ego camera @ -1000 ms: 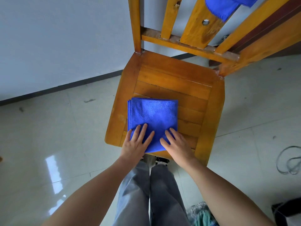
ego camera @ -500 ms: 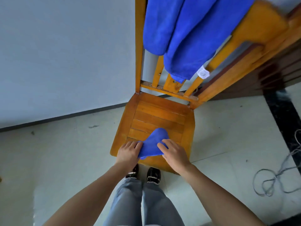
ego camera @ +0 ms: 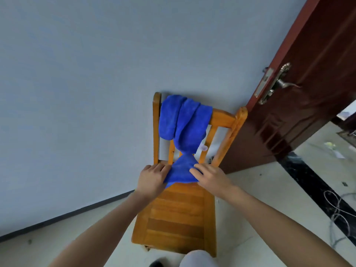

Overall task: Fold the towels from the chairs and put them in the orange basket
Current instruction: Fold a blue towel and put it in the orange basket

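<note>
Now: folded towel held between our hands, above rear of chair seat. Our left hand grips left side, right hand right side, fingers curled on cloth. Broad edge runs hand to hand; both hands equally near. No orange basket in view, so we judge carry direction unknown. Two draped towels hang on backrest.

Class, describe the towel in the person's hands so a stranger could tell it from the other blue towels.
Find the wooden chair against the pale wall, beside the dark red door. Blue towels hang over its backrest; just below them is a smaller blue towel. Unlike the draped ones, it is gripped between the left hand and right hand.
</note>
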A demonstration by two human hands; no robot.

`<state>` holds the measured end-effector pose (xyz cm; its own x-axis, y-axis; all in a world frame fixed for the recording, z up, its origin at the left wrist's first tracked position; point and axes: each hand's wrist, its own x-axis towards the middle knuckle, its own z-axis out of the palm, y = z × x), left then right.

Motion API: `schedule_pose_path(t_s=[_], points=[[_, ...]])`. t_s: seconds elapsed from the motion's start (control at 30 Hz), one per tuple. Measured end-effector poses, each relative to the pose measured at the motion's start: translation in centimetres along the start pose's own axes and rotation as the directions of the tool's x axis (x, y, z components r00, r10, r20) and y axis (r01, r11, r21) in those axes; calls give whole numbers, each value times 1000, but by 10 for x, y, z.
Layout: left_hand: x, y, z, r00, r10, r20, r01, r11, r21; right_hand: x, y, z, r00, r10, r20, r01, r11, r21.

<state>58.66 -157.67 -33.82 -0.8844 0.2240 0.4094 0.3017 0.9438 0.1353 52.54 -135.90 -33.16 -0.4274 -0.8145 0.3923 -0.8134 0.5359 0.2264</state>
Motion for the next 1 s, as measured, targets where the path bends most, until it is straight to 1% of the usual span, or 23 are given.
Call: schedule_pose_path(t_s=[0.07,0.2,0.3,0.43,0.5,0.57,0.63,0.67,0.73,0.8,0.83,0.9,1.0], points=[[12,-4,-19,998,21,-54,-19,999,38,12,12,-11,997,-70,-32,68,996,-51],[31,-4,-46,996,14,-89,1,985,173,36,33,-32,983,-130,-131,127,991,-30],[32,6,-62,987,-8,-158,46,970,237,46,45,-43,958,-233,-169,232,972,-21],[13,37,-75,969,-146,-197,200,935,292,48,53,-53,906,-362,-221,370,929,-3],[-6,55,-81,949,-229,-218,291,901,322,49,46,-57,866,-421,-272,437,900,-2],[-36,71,-89,918,-328,-222,388,855,345,53,30,-61,807,-499,-315,526,851,0],[-73,86,-98,867,-446,-220,498,790,359,56,5,-65,739,-572,-355,616,788,15],[-99,97,-106,823,-520,-228,567,739,365,58,-17,-69,693,-614,-378,675,736,42],[-143,118,-120,749,-616,-244,660,659,361,60,-56,-73,617,-665,-422,754,652,75],[-193,145,-140,661,-695,-284,743,553,378,58,-109,-81,532,-710,-461,829,547,114],[-213,157,-148,634,-711,-303,764,515,390,56,-132,-85,503,-723,-473,853,504,135],[-261,185,-167,543,-770,-334,820,402,407,47,-184,-104,432,-738,-518,899,399,181],[-328,232,-195,370,-829,-419,893,195,405,27,-262,-136,307,-744,-594,952,235,198]])
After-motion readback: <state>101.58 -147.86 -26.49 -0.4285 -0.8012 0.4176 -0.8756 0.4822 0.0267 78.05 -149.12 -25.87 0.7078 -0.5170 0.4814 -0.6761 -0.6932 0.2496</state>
